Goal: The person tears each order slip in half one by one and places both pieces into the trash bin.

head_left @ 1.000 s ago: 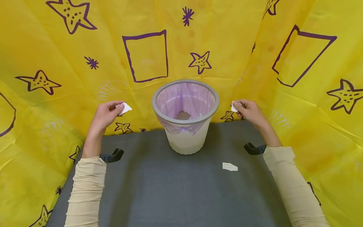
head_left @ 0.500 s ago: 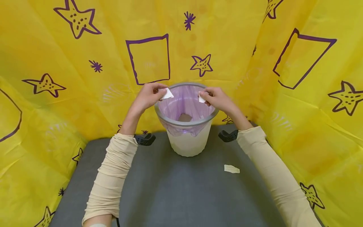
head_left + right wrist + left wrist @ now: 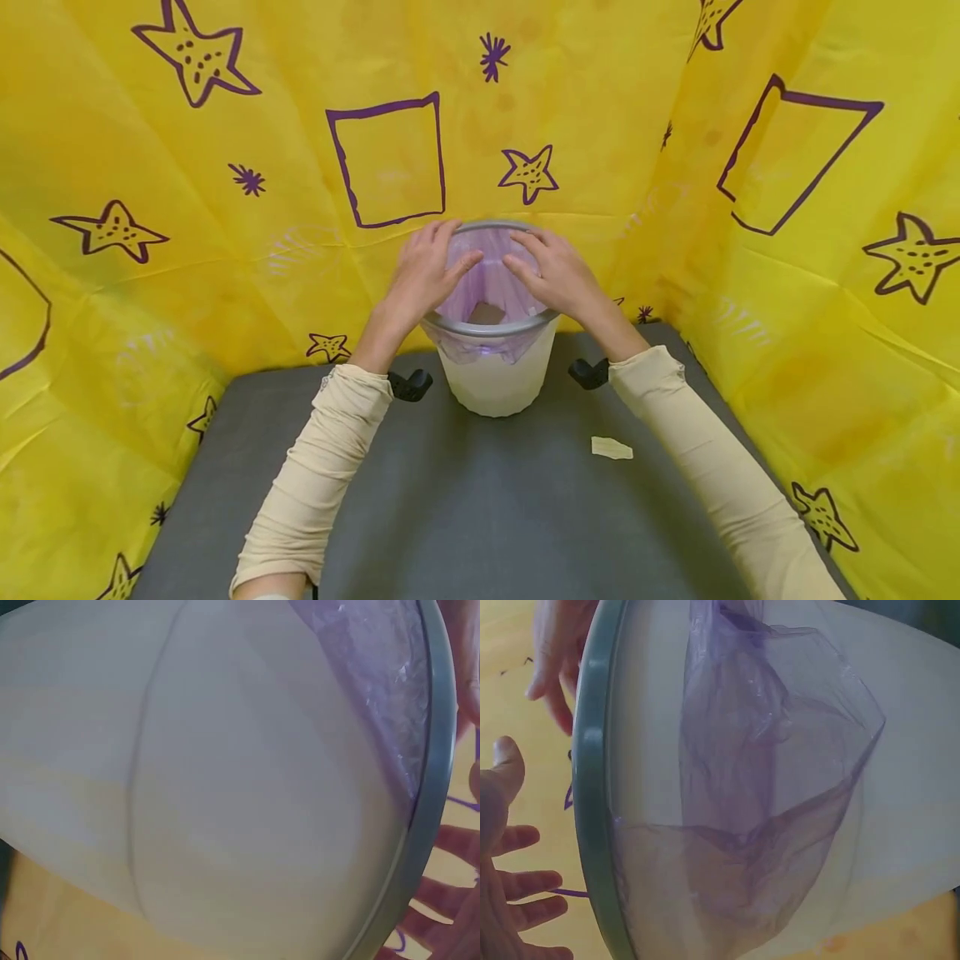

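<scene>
A cream wastebasket with a grey rim stands upright on the dark tabletop, lined with a thin purple bag. Over the left side of its mouth is my left hand, thumb and fingers spread apart. My right hand mirrors it on the right side, fingers also spread. Neither hand shows anything held, and in the left wrist view the left fingers are plainly apart. Inside the bag lies a brownish piece, with a small whitish scrap near it. The hands hide parts of the rim.
A torn pale paper scrap lies on the dark table, in front and to the right of the wastebasket. Yellow cloth walls with purple drawings enclose the back and both sides. Black wrist mounts project inward from the forearms.
Both hands came inward from either side to above the wastebasket. The white paper scrap that each hand pinched has been let go. The scrap on the table stays where it was.
</scene>
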Available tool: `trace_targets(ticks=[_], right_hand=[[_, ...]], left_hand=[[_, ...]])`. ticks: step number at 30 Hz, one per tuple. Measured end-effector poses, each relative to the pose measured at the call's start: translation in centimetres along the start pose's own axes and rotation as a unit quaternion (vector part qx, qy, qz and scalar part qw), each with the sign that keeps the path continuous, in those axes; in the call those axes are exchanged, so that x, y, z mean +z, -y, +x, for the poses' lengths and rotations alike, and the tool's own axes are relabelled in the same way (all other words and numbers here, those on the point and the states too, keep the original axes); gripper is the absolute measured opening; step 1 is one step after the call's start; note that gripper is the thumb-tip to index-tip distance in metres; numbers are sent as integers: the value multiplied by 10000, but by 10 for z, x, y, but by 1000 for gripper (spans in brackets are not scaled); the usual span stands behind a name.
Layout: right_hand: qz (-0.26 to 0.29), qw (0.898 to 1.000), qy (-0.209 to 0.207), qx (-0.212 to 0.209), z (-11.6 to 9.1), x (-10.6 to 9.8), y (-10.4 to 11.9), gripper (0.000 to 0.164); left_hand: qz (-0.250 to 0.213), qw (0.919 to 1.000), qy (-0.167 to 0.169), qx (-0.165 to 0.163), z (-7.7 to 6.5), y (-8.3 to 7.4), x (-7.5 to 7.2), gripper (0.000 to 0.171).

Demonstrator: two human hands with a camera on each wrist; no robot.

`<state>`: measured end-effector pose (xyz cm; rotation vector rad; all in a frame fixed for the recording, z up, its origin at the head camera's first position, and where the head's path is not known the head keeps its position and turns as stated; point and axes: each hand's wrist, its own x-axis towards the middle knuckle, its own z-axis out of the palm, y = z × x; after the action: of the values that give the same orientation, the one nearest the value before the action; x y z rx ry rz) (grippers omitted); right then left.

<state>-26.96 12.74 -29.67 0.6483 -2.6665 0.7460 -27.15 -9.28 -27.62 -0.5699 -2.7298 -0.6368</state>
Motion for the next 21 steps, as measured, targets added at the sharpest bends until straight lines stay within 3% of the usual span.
trace_targets(ticks=[5, 10, 17, 21], right_hand=[[-323, 9994, -52, -149, 1, 0, 4, 58], [-550, 9983, -158, -87, -5, -4, -4, 64], [-749, 9962, -295, 343, -28, -16, -37, 69], [-785, 9941, -309, 677, -36, -25, -55, 71]], left_hand=[[153, 9997, 25, -172, -4, 3, -2, 72], [210, 9988, 34, -443, -13, 17, -7, 76], [325, 9935, -20, -1086, -43, 60, -23, 87], [343, 9910, -16, -1290, -54, 82, -32, 90]])
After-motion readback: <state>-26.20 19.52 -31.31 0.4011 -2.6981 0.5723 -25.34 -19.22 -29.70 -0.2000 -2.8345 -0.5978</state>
